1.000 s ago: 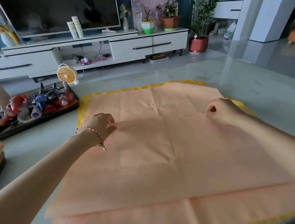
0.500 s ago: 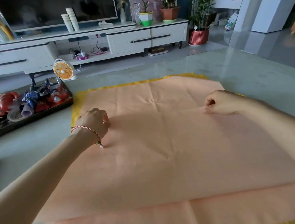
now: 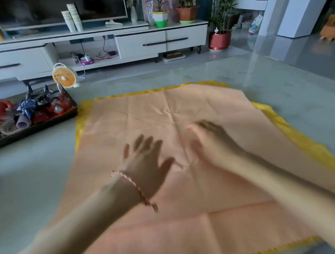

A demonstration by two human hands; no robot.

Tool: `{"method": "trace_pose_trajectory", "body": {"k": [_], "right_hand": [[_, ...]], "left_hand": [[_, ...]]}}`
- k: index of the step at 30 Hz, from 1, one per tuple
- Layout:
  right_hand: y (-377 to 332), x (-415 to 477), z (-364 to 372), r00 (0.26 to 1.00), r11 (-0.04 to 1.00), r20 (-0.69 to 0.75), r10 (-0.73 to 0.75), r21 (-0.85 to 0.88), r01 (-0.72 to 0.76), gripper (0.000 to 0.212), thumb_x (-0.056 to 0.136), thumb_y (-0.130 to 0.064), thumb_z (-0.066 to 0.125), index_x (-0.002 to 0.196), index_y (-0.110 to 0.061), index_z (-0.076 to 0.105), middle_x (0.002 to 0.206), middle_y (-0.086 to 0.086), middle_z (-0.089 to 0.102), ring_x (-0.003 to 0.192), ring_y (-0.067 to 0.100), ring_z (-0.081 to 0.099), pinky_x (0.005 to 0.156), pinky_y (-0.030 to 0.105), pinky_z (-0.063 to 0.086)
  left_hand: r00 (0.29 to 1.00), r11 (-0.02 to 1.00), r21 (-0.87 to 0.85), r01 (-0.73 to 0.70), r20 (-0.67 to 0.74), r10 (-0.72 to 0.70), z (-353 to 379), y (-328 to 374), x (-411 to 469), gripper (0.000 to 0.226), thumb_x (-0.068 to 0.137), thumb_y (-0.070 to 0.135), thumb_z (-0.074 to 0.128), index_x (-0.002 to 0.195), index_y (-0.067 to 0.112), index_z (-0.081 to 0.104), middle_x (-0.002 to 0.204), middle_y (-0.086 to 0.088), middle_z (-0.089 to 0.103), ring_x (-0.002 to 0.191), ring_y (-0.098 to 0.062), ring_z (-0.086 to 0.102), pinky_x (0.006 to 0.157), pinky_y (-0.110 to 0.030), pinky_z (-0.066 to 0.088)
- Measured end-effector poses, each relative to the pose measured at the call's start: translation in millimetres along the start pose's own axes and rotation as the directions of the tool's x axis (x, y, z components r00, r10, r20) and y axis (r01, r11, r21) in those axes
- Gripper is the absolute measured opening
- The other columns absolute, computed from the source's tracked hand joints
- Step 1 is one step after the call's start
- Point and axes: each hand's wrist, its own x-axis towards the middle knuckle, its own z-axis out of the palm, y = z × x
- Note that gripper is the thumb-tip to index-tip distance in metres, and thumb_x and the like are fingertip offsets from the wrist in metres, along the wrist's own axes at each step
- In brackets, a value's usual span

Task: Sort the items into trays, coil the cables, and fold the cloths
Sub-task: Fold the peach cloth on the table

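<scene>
So, nothing's being gripped: left hand (image 3: 145, 160) and right hand (image 3: 212, 143) have fingers (image 3: 140, 141) spread flat over the middle of the peach cloth (image 3: 161, 111). It lies on a yellow cloth (image 3: 304, 142) on the worktop (image 3: 36, 177), beside the toy tray (image 3: 42, 127). Too blurry to tell if they're pressing. My worry: a hard sweep drags the top cloth askew, and the fold goes crooked.
</scene>
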Motion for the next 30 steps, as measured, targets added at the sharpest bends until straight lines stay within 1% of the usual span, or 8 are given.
{"method": "trace_pose_trajectory", "body": {"k": [5, 9, 12, 15, 17, 20, 24, 30], "right_hand": [[-24.3, -34.4, 24.2, 0.998, 1.0, 0.057, -0.028, -0.009, 0.028, 0.052, 0.097, -0.044, 0.037, 0.144, -0.023, 0.033, 0.156, 0.003, 0.021, 0.143, 0.017, 0.015, 0.11, 0.023, 0.003], [-22.4, -37.0, 24.4, 0.998, 1.0, 0.063, -0.023, -0.019, 0.024, 0.051, 0.096, -0.042, 0.042, 0.142, -0.019, 0.039, 0.154, 0.005, 0.026, 0.143, 0.017, 0.019, 0.112, 0.025, 0.007], [-26.4, -39.7, 18.3, 1.0, 0.999, 0.003, -0.019, -0.037, 0.019, 0.046, 0.085, -0.03, 0.066, 0.123, -0.004, 0.059, 0.142, 0.02, 0.043, 0.135, 0.033, 0.036, 0.112, 0.037, 0.022], [-32.5, -44.9, 7.7, 0.994, 0.996, -0.076, -0.076, -0.049, 0.072, 0.035, 0.063, -0.015, 0.084, 0.09, 0.0, 0.069, 0.11, 0.025, 0.064, 0.104, 0.039, 0.062, 0.09, 0.046, 0.048], [-40.7, -46.1, -1.2, 0.99, 0.993, -0.09, -0.106, -0.055, 0.101, 0.032, 0.056, -0.009, 0.085, 0.083, -0.002, 0.069, 0.103, 0.02, 0.065, 0.096, 0.037, 0.064, 0.085, 0.042, 0.05], [-72.4, -46.5, -11.2, 0.996, 0.996, -0.046, -0.078, 0.03, 0.08, 0.034, 0.068, -0.007, 0.071, 0.101, -0.006, 0.067, 0.112, 0.013, 0.061, 0.109, 0.032, 0.055, 0.093, 0.036, 0.04], [-147.9, -63.5, -3.7, 0.918, 0.927, 0.219, -0.329, 0.26, 0.271, 0.032, 0.082, -0.025, 0.062, 0.112, -0.016, 0.059, 0.118, 0.003, 0.055, 0.112, 0.021, 0.05, 0.095, 0.029, 0.038], [-188.9, -83.2, 6.4, 0.899, 0.921, 0.243, -0.365, -0.044, 0.386, 0.021, 0.091, -0.013, 0.044, 0.108, -0.011, 0.056, 0.113, 0.007, 0.053, 0.108, 0.025, 0.051, 0.081, 0.037, 0.044]], "left_hand": [[0.994, 0.996, 0.087, -0.025, 0.111, 0.015, 36.9, 5.9, -43.0, 0.065, 0.093, 0.059, 0.015, 0.147, 0.034, -0.012, 0.155, 0.007, -0.02, 0.143, -0.014, -0.017, 0.113, -0.042, -0.011], [0.99, 0.989, 0.118, 0.094, 0.092, -0.105, 34.4, -19.0, -78.7, 0.064, 0.086, 0.067, 0.0, 0.139, 0.041, -0.026, 0.151, 0.014, -0.028, 0.141, -0.01, -0.022, 0.113, -0.045, -0.011], [0.975, 0.971, 0.126, 0.204, 0.069, -0.213, 26.4, -46.2, -108.9, 0.062, 0.076, 0.072, -0.016, 0.125, 0.04, -0.037, 0.145, 0.015, -0.034, 0.139, -0.007, -0.024, 0.114, -0.038, -0.012], [0.937, 0.936, 0.063, 0.347, 0.006, -0.348, 18.3, -68.2, -135.6, 0.056, 0.096, 0.05, 0.007, 0.136, 0.033, -0.029, 0.154, 0.012, -0.022, 0.142, -0.01, -0.018, 0.115, -0.036, -0.01], [0.913, 0.912, 0.046, 0.409, -0.024, -0.408, 14.9, -73.9, -145.9, 0.056, 0.098, 0.046, 0.01, 0.145, 0.032, -0.017, 0.155, 0.01, -0.017, 0.143, -0.011, -0.015, 0.115, -0.036, -0.008], [0.902, 0.902, 0.019, 0.432, -0.041, -0.431, 11.9, -68.9, -147.9, 0.056, 0.099, 0.046, 0.012, 0.148, 0.029, -0.008, 0.157, 0.007, -0.013, 0.144, -0.011, -0.012, 0.115, -0.036, -0.008], [0.897, 0.899, -0.01, 0.439, -0.057, -0.439, 11.8, -68.9, -149.2, 0.056, 0.099, 0.045, 0.014, 0.15, 0.027, -0.002, 0.158, 0.006, -0.009, 0.145, -0.012, -0.009, 0.115, -0.036, -0.008], [0.9, 0.901, -0.137, 0.412, -0.093, -0.426, 9.8, -71.2, -156.4, 0.057, 0.1, 0.044, 0.019, 0.15, 0.022, 0.004, 0.158, 0.003, -0.005, 0.145, -0.011, -0.007, 0.115, -0.032, -0.008]]}}
